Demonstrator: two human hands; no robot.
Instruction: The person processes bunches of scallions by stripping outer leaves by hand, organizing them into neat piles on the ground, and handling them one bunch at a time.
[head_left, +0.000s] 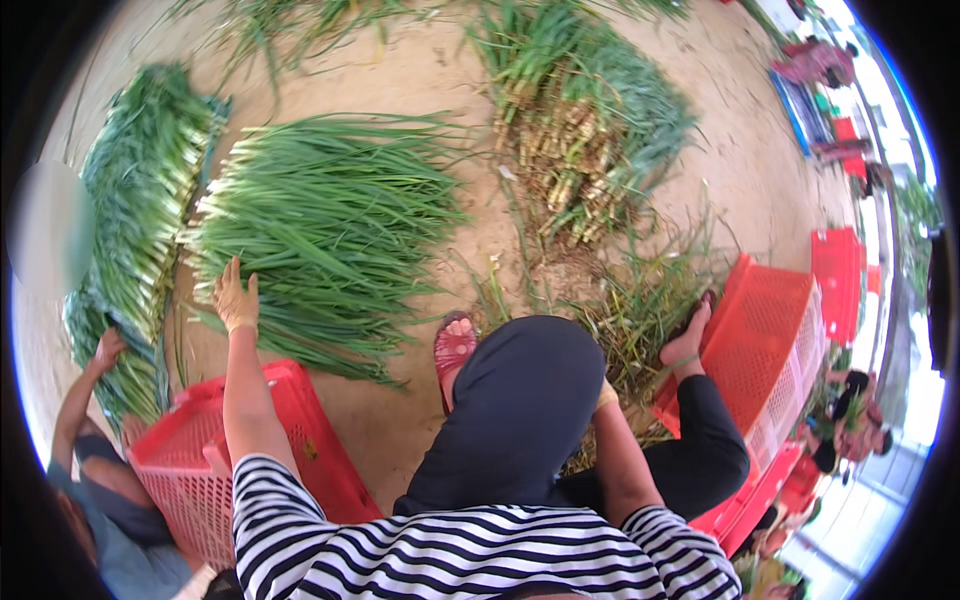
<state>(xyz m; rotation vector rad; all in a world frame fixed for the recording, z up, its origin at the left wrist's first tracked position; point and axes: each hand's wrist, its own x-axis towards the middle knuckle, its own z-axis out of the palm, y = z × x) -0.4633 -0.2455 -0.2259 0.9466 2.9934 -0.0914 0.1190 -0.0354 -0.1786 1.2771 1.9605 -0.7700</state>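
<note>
A broad pile of green onions (337, 217) lies on the bare floor, white root ends to the left and green leaves to the right. My left hand (235, 298), in a thin pale glove, rests on or just above the pile's lower left part, near the white ends. Its fingers are spread, and I see nothing held in them. Most of my right hand (606, 393) is hidden behind my raised knee; only a bit of gloved wrist shows. Loose leaf trimmings (637, 315) are scattered beyond that knee.
Untrimmed onions with soil-stained bases (577, 142) lie heaped ahead. Neat onion bundles (142, 202) line the left, where a co-worker's hand (110, 349) touches some. Red plastic crates (300, 420) stand by my left arm, and an orange-red crate (757, 322) at right. Other people sit far right.
</note>
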